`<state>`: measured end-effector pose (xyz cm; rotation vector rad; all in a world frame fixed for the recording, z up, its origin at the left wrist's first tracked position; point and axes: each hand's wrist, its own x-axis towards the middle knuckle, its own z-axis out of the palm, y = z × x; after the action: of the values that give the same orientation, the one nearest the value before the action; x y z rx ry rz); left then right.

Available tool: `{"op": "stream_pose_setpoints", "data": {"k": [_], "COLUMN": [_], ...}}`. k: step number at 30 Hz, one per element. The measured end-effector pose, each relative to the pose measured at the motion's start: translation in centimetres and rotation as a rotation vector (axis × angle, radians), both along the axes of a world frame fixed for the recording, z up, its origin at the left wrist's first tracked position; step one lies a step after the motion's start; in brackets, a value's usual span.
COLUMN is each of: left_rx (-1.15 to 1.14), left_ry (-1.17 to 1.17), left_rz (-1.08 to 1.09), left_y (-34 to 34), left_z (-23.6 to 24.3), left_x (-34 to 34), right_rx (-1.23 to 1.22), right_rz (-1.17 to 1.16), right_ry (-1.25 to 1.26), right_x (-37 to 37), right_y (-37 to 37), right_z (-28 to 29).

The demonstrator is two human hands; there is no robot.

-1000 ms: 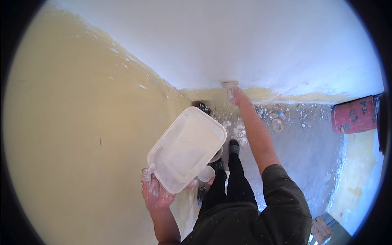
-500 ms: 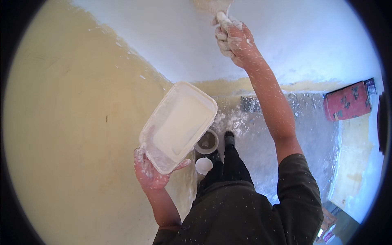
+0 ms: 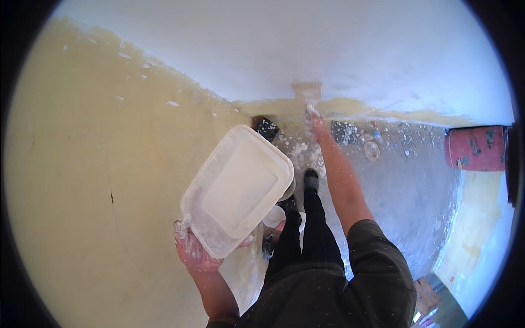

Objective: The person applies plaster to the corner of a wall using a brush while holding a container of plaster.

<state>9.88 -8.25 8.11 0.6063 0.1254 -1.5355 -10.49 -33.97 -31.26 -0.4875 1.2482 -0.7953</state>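
The right hand [image 3: 316, 127] has swung down the white wall [image 3: 350, 49], fingers gripping the scraper [image 3: 308, 92], bringing the work beside the low yellow strip [image 3: 342, 107], while the left hand [image 3: 196, 252] clasps the tray [image 3: 203, 223] by its near corner.

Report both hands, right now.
Left hand: holding the shallow white tray by its near end, thumb over the rim.
Right hand: closed around the handle of a wide, flat tool.
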Motion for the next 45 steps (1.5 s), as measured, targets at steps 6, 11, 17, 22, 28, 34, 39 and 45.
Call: {"op": "stream_pose_setpoints", "data": {"k": [6,11,17,22,28,34,39,45], "left_rx": [0.053,-0.045,-0.213,-0.279,-0.238,-0.204,-0.050,-0.066], "left_ry": [-0.277,-0.217,-0.104,-0.113,-0.109,-0.187,-0.278,-0.284], "left_rz": [-0.055,-0.116,-0.065,-0.133,-0.110,-0.109,0.087,0.015], "left_y": [2.5,2.9,7.0,6.5,7.5,6.2,8.8,7.5], "left_z": [-0.2,1.2,2.6,1.9,0.9,-0.8,-7.6,-13.1], "left_x": [0.9,1.2,2.3,2.6,3.4,2.4,3.2,1.1], "right_rx": [0.337,-0.276,-0.389,-0.797,-0.714,-0.152,-0.909,0.071], "right_rz": [-0.067,0.092,0.182,0.196,0.027,-0.018,0.501,-0.068], "right_ry": [-0.419,-0.641,-1.087,-0.620,-0.223,-0.185,0.848,0.255], "right_x": [3.3,6.7,11.0,9.2,10.1,1.0,-2.2,-14.5], "right_y": [0.5,-8.9,-1.7,-1.5,-5.7,0.4,20.4,28.7], "right_z": [-3.3,7.1,43.0,55.2,40.7,11.7,9.4,12.4]}}
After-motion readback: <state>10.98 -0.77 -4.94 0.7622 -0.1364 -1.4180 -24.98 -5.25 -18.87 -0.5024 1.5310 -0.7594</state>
